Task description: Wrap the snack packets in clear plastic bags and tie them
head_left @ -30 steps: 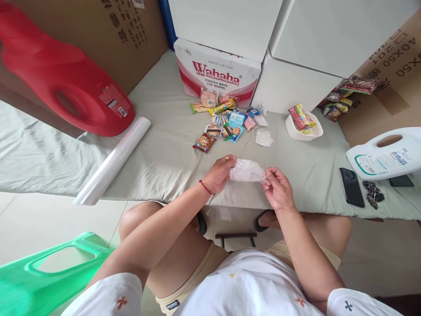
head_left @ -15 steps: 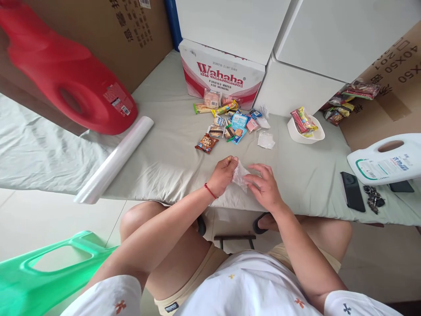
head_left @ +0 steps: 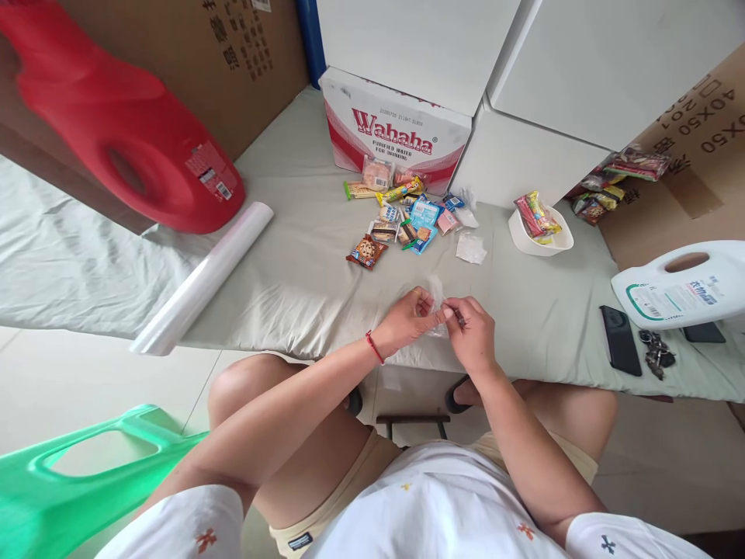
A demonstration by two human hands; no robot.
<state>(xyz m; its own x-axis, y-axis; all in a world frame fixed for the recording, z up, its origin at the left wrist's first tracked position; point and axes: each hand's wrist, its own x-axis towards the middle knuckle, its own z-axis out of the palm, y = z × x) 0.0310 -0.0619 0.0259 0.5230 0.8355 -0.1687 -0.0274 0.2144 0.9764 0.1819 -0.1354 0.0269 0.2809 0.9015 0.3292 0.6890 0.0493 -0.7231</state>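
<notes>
A thin, clear plastic bag (head_left: 436, 289) is held up between my two hands over the front part of the cloth-covered surface. My left hand (head_left: 410, 317), with a red cord at the wrist, pinches it from the left. Fingertips of my right hand (head_left: 472, 330) are closed on its right side, touching my left fingers. Just beyond lies a heap of wrapped snacks (head_left: 424, 213), with a brown cookie packet (head_left: 366, 251) at its near edge. Right of the heap are folded clear bags (head_left: 471, 248).
A white bowl (head_left: 541, 243) with snack packets stands to the right. Farther right lie a white detergent bottle (head_left: 669, 291), a phone (head_left: 620, 340) and keys (head_left: 657, 353). At left are a plastic roll (head_left: 203, 279) and a red jug (head_left: 133, 132). A Wahaba-style water carton (head_left: 396, 128) stands behind.
My right hand has moved in from spread fingers to a pinch on the plastic bag. My left hand has turned, and the bag now stands up above the fingers.
</notes>
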